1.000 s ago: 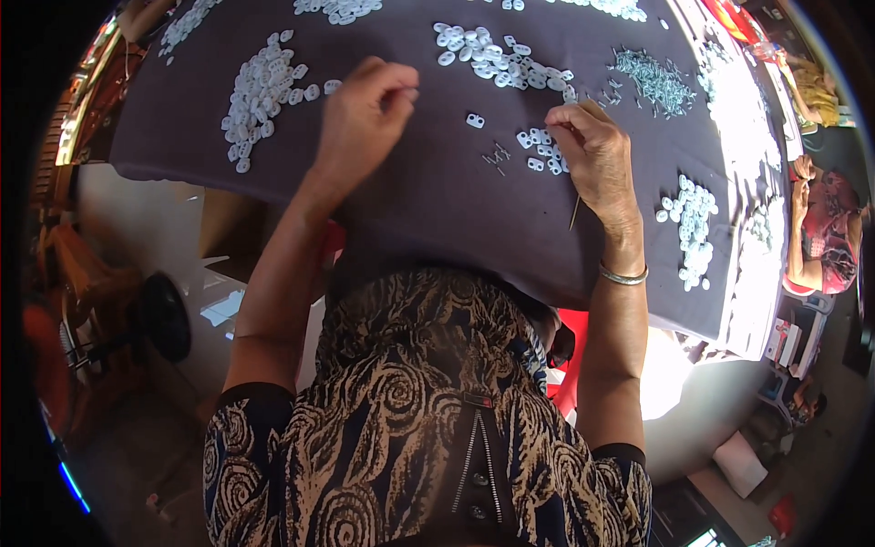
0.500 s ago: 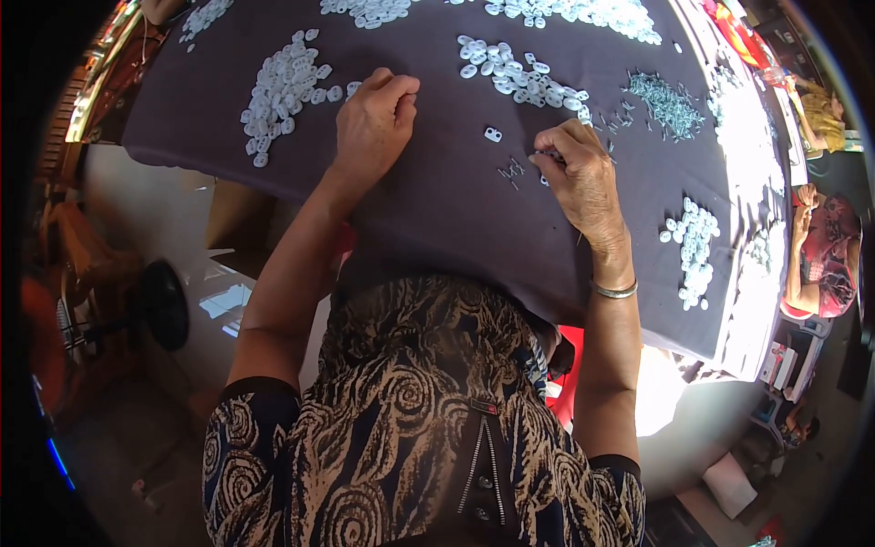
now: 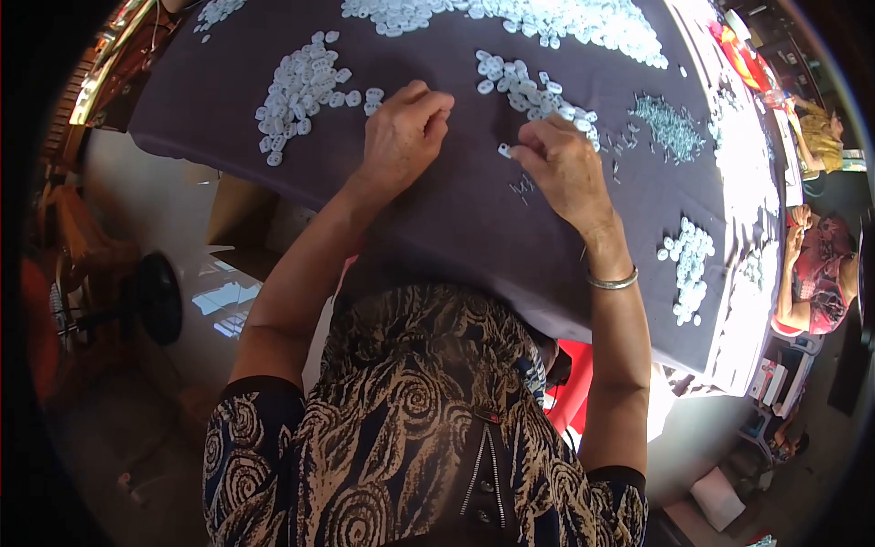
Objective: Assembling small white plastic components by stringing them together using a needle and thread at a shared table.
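My left hand (image 3: 406,135) is closed in a loose fist above the dark tablecloth (image 3: 456,214), thumb against the curled fingers. Whatever it may hold is hidden. Beside it lie a few white oval plastic pieces (image 3: 374,95), off a larger pile (image 3: 301,91) to the left. My right hand (image 3: 563,169), with a metal bangle on the wrist, pinches at a small white oval piece with a hole (image 3: 504,149); its fingertips cover one end. Just below the fingertips lie several small metal screws or nails (image 3: 522,188). Another pile of white pieces (image 3: 519,87) sits beyond this hand.
A heap of small metal fasteners (image 3: 670,128) lies at the right, with a small white pile (image 3: 688,264) nearer. A long white heap (image 3: 565,23) spans the far side. Other people (image 3: 820,273) sit at the right. A black fan (image 3: 159,296) stands left.
My right hand has moved left to the single white piece, its fingertips now at it. My left hand has shifted slightly right, still closed. The whole view has shifted a little.
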Demonstrator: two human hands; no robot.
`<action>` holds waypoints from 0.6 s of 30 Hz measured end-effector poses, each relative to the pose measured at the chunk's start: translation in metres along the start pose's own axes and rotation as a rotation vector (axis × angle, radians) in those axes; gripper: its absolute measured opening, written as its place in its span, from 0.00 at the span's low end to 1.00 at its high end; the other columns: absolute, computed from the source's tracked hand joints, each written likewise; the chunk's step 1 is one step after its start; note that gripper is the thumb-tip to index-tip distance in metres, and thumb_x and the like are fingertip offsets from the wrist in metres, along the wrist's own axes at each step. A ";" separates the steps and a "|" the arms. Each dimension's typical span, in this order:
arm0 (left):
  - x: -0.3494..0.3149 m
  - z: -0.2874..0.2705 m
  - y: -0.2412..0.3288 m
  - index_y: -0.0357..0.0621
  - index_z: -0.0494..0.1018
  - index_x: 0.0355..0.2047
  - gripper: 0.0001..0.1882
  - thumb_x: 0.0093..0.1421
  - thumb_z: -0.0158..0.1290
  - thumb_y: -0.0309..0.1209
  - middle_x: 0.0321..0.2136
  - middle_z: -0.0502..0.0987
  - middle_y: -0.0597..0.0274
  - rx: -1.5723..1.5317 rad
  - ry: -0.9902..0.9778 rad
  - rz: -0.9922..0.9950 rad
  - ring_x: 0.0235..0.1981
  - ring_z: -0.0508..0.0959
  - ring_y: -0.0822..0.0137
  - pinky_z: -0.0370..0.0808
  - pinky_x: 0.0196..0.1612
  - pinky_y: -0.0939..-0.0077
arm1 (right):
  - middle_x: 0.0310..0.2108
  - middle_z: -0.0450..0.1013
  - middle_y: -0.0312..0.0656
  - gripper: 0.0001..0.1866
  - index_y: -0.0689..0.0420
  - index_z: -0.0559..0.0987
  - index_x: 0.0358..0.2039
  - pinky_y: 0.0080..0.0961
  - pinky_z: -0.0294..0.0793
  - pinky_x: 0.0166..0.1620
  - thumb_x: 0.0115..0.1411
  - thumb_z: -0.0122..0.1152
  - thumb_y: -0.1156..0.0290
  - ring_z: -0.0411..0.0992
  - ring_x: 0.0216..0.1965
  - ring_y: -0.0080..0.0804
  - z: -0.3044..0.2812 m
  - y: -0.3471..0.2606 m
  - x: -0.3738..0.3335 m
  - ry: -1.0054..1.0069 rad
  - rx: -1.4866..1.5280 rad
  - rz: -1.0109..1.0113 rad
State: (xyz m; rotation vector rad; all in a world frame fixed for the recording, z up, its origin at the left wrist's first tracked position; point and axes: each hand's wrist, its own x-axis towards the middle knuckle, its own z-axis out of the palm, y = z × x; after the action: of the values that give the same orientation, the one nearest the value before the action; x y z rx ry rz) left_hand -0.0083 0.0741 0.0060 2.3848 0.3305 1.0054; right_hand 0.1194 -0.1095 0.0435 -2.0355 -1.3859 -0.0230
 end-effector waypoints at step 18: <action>-0.011 0.009 0.053 0.42 0.71 0.40 0.10 0.66 0.45 0.34 0.29 0.74 0.68 -1.460 -0.562 -0.685 0.29 0.73 0.76 0.69 0.32 0.81 | 0.27 0.69 0.34 0.08 0.60 0.75 0.26 0.17 0.72 0.32 0.49 0.65 0.84 0.70 0.27 0.21 0.004 -0.013 -0.004 0.020 0.850 0.070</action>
State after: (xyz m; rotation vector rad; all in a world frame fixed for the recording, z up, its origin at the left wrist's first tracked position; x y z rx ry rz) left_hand -0.0087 0.0221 0.0238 0.9685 0.0876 0.0512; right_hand 0.1053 -0.1079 0.0458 -1.3516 -1.0462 0.4912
